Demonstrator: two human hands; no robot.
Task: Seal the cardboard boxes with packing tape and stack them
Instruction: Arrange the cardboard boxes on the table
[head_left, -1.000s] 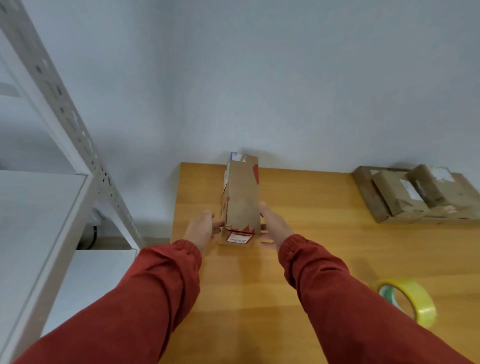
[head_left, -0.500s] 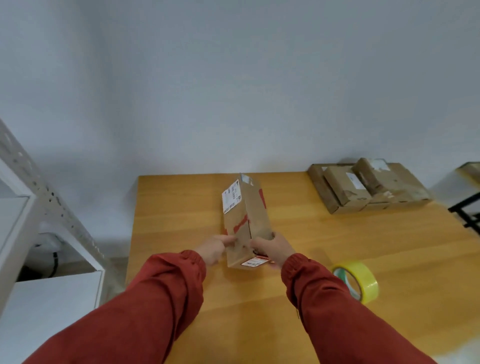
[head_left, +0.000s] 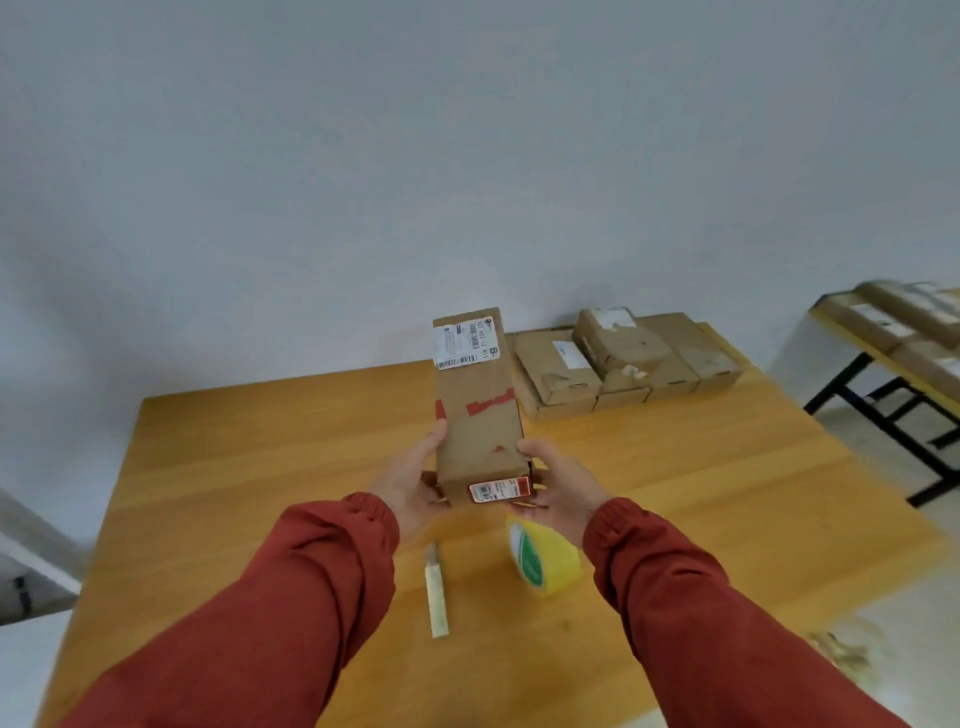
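The left hand (head_left: 410, 488) grips the box's near left side, thumb lying up along the edge and fingers curled beneath, likely to share the weight. Below it on the table (head_left: 260, 467) a slim pale cutter (head_left: 435, 592) lies lengthwise, within easy reach for when tape needs cutting. The box (head_left: 478, 415) is mid-frame, held between both hands over the table's middle. Its long axis points away, with the big label at the far end and a small sticker on the near end. It looks lifted for turning or inspection, though I cannot tell whether its far end touches the wood. Red scraps cross its top. The tape (head_left: 550, 566) stands on edge just below the right wrist. The right hand (head_left: 558, 493) mirrors the left, thumb on the right edge and fingers curled under. Further right, a stack (head_left: 623, 358) of boxes sits against the wall, probably where this one will go.
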